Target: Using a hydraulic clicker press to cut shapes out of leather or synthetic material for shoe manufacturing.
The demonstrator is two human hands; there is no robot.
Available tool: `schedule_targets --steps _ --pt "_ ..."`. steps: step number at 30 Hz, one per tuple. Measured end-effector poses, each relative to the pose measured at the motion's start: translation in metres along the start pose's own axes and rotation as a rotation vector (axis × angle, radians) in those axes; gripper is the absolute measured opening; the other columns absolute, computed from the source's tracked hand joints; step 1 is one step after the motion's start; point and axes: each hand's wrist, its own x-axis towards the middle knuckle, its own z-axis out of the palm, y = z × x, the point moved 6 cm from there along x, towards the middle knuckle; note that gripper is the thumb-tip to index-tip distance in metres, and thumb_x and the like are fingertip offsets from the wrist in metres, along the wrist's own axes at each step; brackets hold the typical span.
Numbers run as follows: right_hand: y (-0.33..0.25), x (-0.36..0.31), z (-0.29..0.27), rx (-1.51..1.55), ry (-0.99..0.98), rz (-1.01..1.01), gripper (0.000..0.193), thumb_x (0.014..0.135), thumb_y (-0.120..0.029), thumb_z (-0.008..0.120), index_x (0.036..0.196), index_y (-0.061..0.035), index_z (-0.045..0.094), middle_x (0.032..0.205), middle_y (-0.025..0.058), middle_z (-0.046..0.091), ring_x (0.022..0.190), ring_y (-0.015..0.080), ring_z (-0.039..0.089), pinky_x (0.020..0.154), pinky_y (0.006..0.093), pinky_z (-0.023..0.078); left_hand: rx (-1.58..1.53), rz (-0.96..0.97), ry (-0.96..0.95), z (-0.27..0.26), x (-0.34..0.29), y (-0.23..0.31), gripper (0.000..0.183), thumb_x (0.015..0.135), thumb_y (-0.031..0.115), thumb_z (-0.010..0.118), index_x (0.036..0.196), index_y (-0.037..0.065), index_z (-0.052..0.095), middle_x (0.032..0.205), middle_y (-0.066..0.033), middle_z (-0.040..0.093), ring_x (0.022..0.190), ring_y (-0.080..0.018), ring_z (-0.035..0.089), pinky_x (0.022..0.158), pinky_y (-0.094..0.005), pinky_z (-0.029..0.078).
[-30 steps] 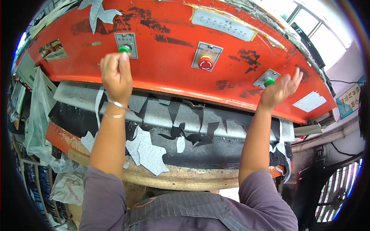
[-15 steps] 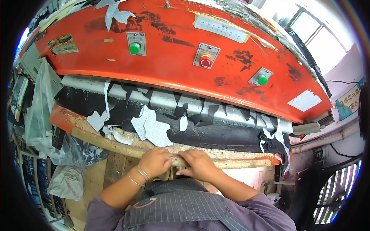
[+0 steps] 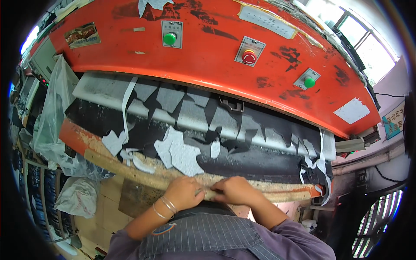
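Note:
My left hand (image 3: pixel 186 193), with bangles at the wrist, is closed over the worn front edge strip (image 3: pixel 277 196) of a red machine's bed. Beside it, my right hand (image 3: pixel 235 190) curls its fingers over the same strip. Just beyond my left hand lie overlapping pale grey cut pieces (image 3: pixel 184 154). A black sheet (image 3: pixel 247 162) stretches across the bed, with angular cut-out gaps showing the light surface under it. Far back on the sheet, partly beneath the red beam, is a small dark metal frame (image 3: pixel 232 104); its kind is unclear.
The red beam (image 3: pixel 208 56) spans the bed, bearing a green button (image 3: pixel 169 39), a red mushroom button (image 3: pixel 249 56) and another green button (image 3: pixel 309 82). Scraps (image 3: pixel 320 167) hang at the right end. Clear plastic bags (image 3: pixel 54 112) hang at left; a white sack (image 3: pixel 78 197) stands below.
The view has shifted, so the beam sits higher and more of the cut black sheet and the metal frame shows. My right hand's fingers have curled in more on the edge strip.

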Motion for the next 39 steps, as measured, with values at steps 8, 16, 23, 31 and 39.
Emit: schedule_targets --steps 8,16,23,31,39 --pt "0.105 0.182 -0.142 -0.267 0.655 0.519 0.077 0.078 -0.057 0.066 0.132 -0.0064 0.045 0.122 0.0191 0.056 0.123 0.0364 0.045 0.093 0.0497 0.045 -0.47 0.065 -0.288 0.002 0.099 -0.056 0.024 0.09 0.027 0.06 0.103 0.008 0.068 0.09 -0.0119 0.066 0.08 -0.0254 0.065 0.072 -0.0328 0.051" --pt "0.11 0.174 -0.138 0.042 0.726 0.387 0.068 0.066 -0.033 0.074 0.119 -0.0033 0.044 0.113 0.0204 0.055 0.111 0.0333 0.054 0.089 0.047 0.045 -0.741 0.003 0.031 -0.004 0.171 -0.097 0.044 0.088 0.01 0.063 0.13 0.005 0.051 0.126 -0.0102 0.05 0.085 -0.0137 0.061 0.074 -0.0252 0.05" --pt "0.077 0.086 -0.06 1.068 0.501 0.002 0.047 0.081 -0.02 0.067 0.12 -0.0013 0.05 0.111 0.0088 0.053 0.099 0.0164 0.052 0.083 0.0319 0.045 -1.421 0.068 -0.098 0.026 0.165 -0.078 0.084 0.079 0.005 0.075 0.146 0.006 0.023 0.116 -0.009 0.056 0.096 -0.0105 0.058 0.076 -0.0257 0.051" --pt "0.09 0.061 -0.08 0.143 0.536 0.026 0.044 0.072 -0.028 0.074 0.104 0.0002 0.065 0.115 0.0189 0.049 0.11 0.0329 0.046 0.096 0.0403 0.039 -0.759 -0.138 -0.296 0.027 0.158 -0.086 0.022 0.085 0.021 0.07 0.088 0.0 0.066 0.065 -0.0054 0.065 0.051 -0.0126 0.061 0.052 -0.0268 0.049" --pt "0.141 0.107 -0.114 -1.007 0.146 -0.086 0.023 0.074 -0.023 0.065 0.089 -0.0065 0.069 0.12 0.0094 0.05 0.118 0.0262 0.044 0.105 0.0542 0.032 -0.193 -0.044 -0.905 0.07 0.141 -0.115 0.042 0.081 0.039 0.07 0.076 -0.001 0.063 0.058 -0.0098 0.06 0.048 -0.0174 0.057 0.048 -0.0323 0.043"
